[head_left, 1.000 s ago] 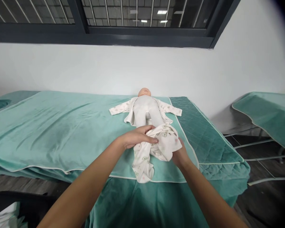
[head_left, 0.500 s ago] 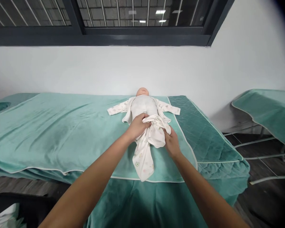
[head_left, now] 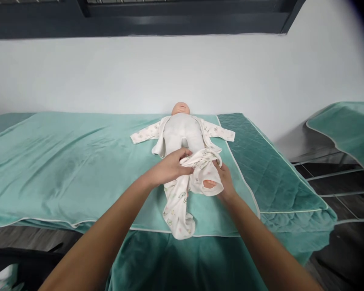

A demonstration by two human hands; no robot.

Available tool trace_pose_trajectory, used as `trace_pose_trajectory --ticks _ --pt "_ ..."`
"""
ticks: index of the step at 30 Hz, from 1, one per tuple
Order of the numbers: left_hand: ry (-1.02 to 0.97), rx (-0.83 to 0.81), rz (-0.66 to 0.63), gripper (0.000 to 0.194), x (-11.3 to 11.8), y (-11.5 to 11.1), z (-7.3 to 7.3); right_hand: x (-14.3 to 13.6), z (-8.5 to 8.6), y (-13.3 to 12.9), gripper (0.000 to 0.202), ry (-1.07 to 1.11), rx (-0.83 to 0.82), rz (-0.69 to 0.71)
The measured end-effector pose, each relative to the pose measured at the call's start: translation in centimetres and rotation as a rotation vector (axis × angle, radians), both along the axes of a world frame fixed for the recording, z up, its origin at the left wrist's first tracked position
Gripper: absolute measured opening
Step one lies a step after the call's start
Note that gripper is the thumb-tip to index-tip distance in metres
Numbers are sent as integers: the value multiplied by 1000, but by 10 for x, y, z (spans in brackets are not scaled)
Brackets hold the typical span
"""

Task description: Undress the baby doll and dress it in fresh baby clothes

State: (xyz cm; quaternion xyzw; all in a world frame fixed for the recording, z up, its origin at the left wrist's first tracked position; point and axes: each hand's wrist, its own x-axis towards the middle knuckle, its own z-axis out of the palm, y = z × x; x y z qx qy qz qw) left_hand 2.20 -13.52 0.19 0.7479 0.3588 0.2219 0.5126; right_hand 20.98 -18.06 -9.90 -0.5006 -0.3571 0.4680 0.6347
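Note:
A baby doll (head_left: 183,129) lies on its back, its head toward the wall, in an open white printed jacket (head_left: 147,132) with both sleeves spread out. White printed baby pants (head_left: 178,206) are bunched around its lower legs. My left hand (head_left: 172,165) pinches the waistband side of the pants between thumb and fingers. On the other side, my right hand (head_left: 225,180) grips the bunched fabric, its fingers partly hidden behind the cloth. The doll's foot (head_left: 210,184) shows at the opening of one pant leg. The other pant leg hangs limp toward the bed's front edge.
A light green blanket (head_left: 63,169) with white piping covers the bed over a darker quilted cover (head_left: 279,182). A window frame (head_left: 139,20) runs along the white wall. At the right stands a metal rack (head_left: 336,176) under green cloth. A black bin-like container (head_left: 27,258) sits lower left.
The doll's foot has come into sight at the end of one pant leg. The bunched fabric has moved up that leg slightly. The camera view has tilted downward.

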Motion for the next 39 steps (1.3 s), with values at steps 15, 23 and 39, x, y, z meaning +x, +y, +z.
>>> trace_pose_trajectory --ticks 15,23,39 --pt "-150 99 249 29 10 44 -11 17 7 57 25 -281 125 -185" --pt "-688 -332 38 34 -28 48 -61 25 45 36 45 -653 325 261" --pt "-658 -313 2 60 -27 45 -75 -4 64 109 34 -303 -26 675"
